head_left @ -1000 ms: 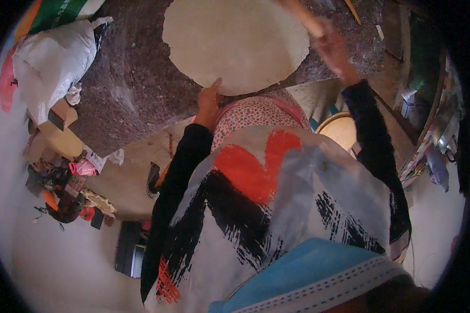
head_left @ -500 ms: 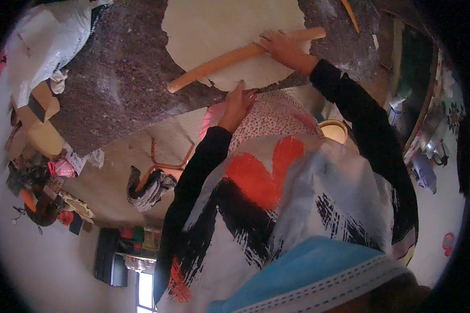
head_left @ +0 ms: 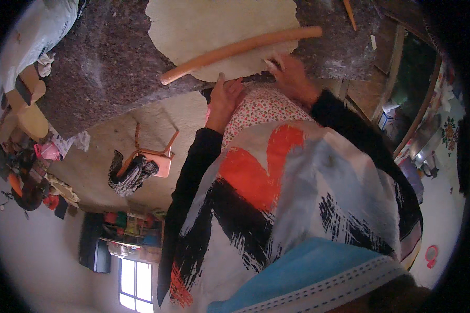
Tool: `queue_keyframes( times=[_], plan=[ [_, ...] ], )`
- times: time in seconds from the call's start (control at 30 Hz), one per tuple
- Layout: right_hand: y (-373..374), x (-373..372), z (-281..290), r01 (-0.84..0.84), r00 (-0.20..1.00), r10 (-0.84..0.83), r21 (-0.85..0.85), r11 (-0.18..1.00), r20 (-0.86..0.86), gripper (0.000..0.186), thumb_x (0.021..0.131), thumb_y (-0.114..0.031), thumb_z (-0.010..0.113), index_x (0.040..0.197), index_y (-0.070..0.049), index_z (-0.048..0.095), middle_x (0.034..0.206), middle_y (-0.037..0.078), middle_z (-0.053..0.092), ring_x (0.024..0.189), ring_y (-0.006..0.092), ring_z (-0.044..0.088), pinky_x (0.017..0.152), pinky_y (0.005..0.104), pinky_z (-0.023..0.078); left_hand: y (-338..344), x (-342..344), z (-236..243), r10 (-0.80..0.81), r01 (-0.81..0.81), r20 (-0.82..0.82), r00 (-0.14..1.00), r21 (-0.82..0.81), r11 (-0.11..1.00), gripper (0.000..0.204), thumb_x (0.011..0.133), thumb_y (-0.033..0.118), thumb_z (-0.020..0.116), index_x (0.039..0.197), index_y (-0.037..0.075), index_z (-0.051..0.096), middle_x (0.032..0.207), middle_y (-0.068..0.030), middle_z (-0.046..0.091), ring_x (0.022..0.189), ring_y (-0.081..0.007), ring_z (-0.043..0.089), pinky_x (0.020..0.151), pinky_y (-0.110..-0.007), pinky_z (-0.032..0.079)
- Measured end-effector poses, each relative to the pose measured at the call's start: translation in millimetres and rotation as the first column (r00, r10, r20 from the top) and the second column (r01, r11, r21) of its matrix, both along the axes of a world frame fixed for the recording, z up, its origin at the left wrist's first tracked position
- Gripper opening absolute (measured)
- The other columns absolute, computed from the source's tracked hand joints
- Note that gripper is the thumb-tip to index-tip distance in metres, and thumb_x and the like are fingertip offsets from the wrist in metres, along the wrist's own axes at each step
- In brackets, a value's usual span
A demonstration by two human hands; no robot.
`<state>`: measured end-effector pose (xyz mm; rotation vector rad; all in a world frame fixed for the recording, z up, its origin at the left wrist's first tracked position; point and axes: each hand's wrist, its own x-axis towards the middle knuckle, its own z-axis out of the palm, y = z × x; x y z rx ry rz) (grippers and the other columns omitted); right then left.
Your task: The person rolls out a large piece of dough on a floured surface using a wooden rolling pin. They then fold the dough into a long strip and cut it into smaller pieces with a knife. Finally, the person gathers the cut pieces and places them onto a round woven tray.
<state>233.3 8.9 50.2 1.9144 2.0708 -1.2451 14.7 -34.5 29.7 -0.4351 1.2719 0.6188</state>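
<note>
A large, thin, ragged-edged dough sheet (head_left: 219,23) lies on the speckled dark tabletop (head_left: 99,68). A long wooden rolling pin (head_left: 240,50) rests diagonally across its near part, untouched by either hand. My left hand (head_left: 226,99) is at the sheet's near edge just below the pin, thumb up against it and fingers curled; what they grip is hidden. My right hand (head_left: 292,75) is farther right, its fingers bent but apart at the dough's edge, below the pin.
A white plastic bag (head_left: 34,36) and cardboard (head_left: 31,120) are at the left. A second wooden stick (head_left: 350,13) lies at the top right. Below stands a pink-seated chair (head_left: 156,164) with cloth on it. Pots (head_left: 423,156) sit at the far right.
The rolling pin, held by my right hand, came down onto the dough; that hand has since let it go and moved toward me, to the near edge. The view has shifted.
</note>
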Motion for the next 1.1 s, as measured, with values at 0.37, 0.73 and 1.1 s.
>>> queue_keyframes(
  times=[0.37,0.73,1.1],
  plan=[
    [12,22,5,0.282,0.940,-0.314,-0.217,0.935,-0.132,0.046,0.083,-0.031,0.066,0.121,-0.007,0.052,0.106,0.011,0.061,0.096,0.0246,0.059,0.082,0.0353,0.048,-6,-4,-9,0.013,-0.044,0.174,0.985,0.175,0.984,0.037,0.094,0.029,0.052,0.119,0.002,0.049,0.119,-0.0179,0.056,0.112,-0.0267,0.054,0.097,-0.043,0.044],
    [60,21,-69,-0.615,0.785,0.566,0.425,0.664,0.252,0.056,0.081,-0.017,0.058,0.135,-0.015,0.042,0.129,0.008,0.049,0.116,0.0295,0.048,0.099,0.0469,0.038,4,12,-17,-0.147,0.072,0.271,0.951,0.268,0.961,0.055,0.093,0.038,0.053,0.133,0.002,0.039,0.129,-0.0151,0.050,0.120,-0.0266,0.047,0.103,-0.043,0.038],
    [79,15,-59,-0.602,0.783,0.604,0.421,0.678,0.148,0.056,0.082,-0.020,0.062,0.135,-0.017,0.044,0.121,0.007,0.053,0.110,0.0289,0.052,0.094,0.0422,0.042,9,23,-36,-0.015,-0.052,0.307,0.952,0.212,0.976,0.047,0.095,0.031,0.049,0.129,-0.001,0.041,0.126,-0.0188,0.050,0.118,-0.0331,0.050,0.102,-0.047,0.038]
  ],
)
